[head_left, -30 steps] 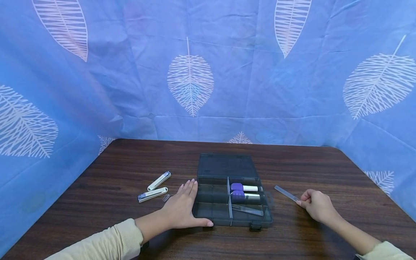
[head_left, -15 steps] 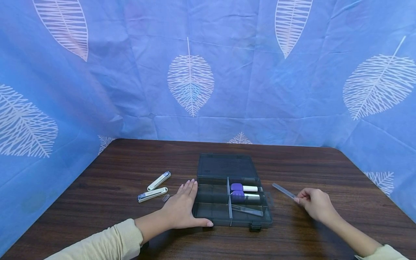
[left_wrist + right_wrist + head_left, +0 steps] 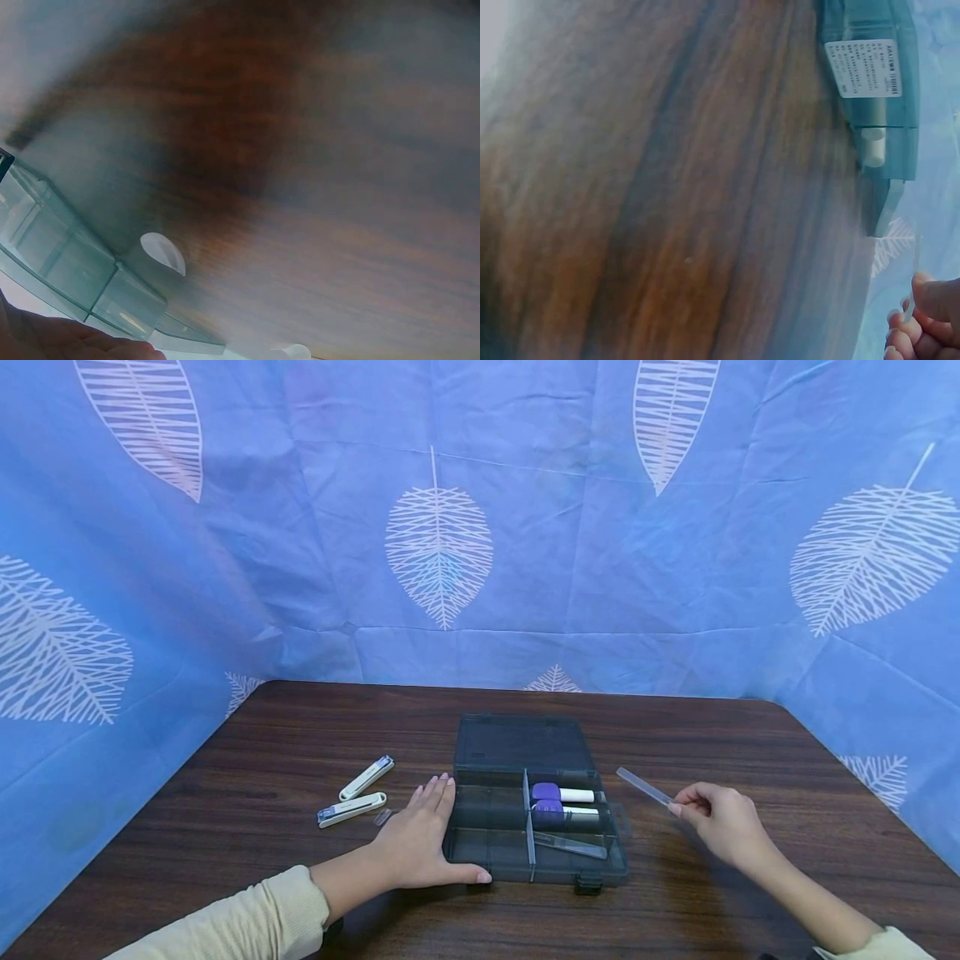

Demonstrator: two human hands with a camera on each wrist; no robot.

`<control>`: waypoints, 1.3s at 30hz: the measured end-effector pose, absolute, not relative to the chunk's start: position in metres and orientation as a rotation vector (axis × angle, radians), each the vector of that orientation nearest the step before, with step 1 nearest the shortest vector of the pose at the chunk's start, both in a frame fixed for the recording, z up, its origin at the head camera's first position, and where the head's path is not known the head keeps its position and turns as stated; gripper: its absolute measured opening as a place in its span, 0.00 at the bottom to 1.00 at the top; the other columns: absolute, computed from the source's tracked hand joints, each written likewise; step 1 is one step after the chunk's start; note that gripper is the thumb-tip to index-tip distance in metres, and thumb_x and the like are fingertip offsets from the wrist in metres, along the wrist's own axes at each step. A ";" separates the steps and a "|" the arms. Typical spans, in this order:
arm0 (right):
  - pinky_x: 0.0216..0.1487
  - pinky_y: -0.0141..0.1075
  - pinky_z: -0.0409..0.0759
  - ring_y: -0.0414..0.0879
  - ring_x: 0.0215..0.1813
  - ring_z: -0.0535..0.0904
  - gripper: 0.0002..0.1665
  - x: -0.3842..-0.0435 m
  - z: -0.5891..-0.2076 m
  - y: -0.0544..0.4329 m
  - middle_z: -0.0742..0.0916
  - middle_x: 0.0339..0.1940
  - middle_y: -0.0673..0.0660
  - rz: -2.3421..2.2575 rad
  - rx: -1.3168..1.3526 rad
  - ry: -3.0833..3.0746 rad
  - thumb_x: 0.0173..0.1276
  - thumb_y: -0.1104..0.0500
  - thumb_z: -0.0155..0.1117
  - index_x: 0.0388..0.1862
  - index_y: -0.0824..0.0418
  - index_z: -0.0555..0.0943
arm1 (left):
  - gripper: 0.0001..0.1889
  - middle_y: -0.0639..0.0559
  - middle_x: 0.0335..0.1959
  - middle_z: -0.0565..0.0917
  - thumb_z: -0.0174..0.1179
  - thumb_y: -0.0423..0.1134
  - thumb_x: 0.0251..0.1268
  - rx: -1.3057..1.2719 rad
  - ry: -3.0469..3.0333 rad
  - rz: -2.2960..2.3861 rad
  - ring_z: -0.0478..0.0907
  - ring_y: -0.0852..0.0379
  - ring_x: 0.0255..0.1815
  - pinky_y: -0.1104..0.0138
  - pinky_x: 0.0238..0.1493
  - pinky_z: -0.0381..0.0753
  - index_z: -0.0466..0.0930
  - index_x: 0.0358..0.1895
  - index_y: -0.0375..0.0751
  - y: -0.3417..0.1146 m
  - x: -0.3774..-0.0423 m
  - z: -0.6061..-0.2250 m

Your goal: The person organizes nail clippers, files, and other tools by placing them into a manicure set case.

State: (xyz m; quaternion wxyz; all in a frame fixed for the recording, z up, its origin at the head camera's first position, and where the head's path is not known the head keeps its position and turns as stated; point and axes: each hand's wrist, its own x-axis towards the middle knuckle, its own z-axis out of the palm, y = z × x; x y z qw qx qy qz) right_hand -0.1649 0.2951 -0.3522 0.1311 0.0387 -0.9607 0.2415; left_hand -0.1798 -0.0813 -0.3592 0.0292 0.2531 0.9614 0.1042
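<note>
My right hand (image 3: 723, 828) pinches one end of a clear, flat nail file (image 3: 643, 786), right of the box and above the table. In the right wrist view the file (image 3: 917, 255) appears edge-on between thumb and fingers. My left hand (image 3: 420, 845) rests with straight fingers along the left side of a dark translucent compartment box (image 3: 491, 852), its thumb at the front edge. The box's lid (image 3: 519, 742) lies back. Two purple-and-white nail polish bottles (image 3: 576, 795) (image 3: 570, 815) lie in a right-hand compartment. A thin, clear-grey flat tool (image 3: 572, 845) lies in the compartment nearer the front.
Two white nail clippers (image 3: 367, 777) (image 3: 352, 809) lie left of the box. A small clear piece (image 3: 383, 817) lies near my left fingers. The dark wood table (image 3: 705, 743) ends at a blue leaf-print cloth (image 3: 540, 527).
My right hand has moved a little left and away from me, bringing the nail file closer to the box. The left hand and box have stayed in place.
</note>
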 end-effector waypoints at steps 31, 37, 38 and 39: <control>0.21 0.27 0.67 0.29 0.22 0.64 0.06 -0.150 -0.343 0.265 0.79 0.23 0.45 0.758 0.463 -2.606 0.54 0.68 0.67 0.30 0.60 0.81 | 0.63 0.37 0.73 0.52 0.52 0.78 0.42 0.773 2.962 0.328 0.50 0.43 0.74 0.52 0.71 0.56 0.47 0.72 0.32 -0.081 -0.181 -0.358; 0.22 0.26 0.69 0.27 0.25 0.67 0.08 -0.147 -0.343 0.260 0.80 0.25 0.43 0.780 0.639 -2.578 0.53 0.69 0.67 0.29 0.57 0.82 | 0.63 0.37 0.74 0.52 0.52 0.78 0.42 0.765 2.956 0.331 0.49 0.43 0.75 0.52 0.71 0.55 0.46 0.72 0.32 -0.081 -0.179 -0.358; 0.23 0.26 0.70 0.26 0.26 0.67 0.08 -0.147 -0.343 0.259 0.80 0.26 0.43 0.778 0.668 -2.572 0.53 0.69 0.67 0.29 0.56 0.82 | 0.63 0.37 0.74 0.52 0.52 0.78 0.42 0.764 2.955 0.332 0.49 0.43 0.75 0.52 0.71 0.55 0.46 0.72 0.32 -0.081 -0.179 -0.358; 0.23 0.26 0.70 0.26 0.27 0.68 0.08 -0.147 -0.343 0.258 0.81 0.26 0.44 0.774 0.696 -2.564 0.53 0.69 0.68 0.29 0.56 0.82 | 0.63 0.37 0.74 0.52 0.53 0.78 0.42 0.765 2.955 0.333 0.49 0.43 0.75 0.52 0.71 0.55 0.46 0.72 0.32 -0.081 -0.179 -0.358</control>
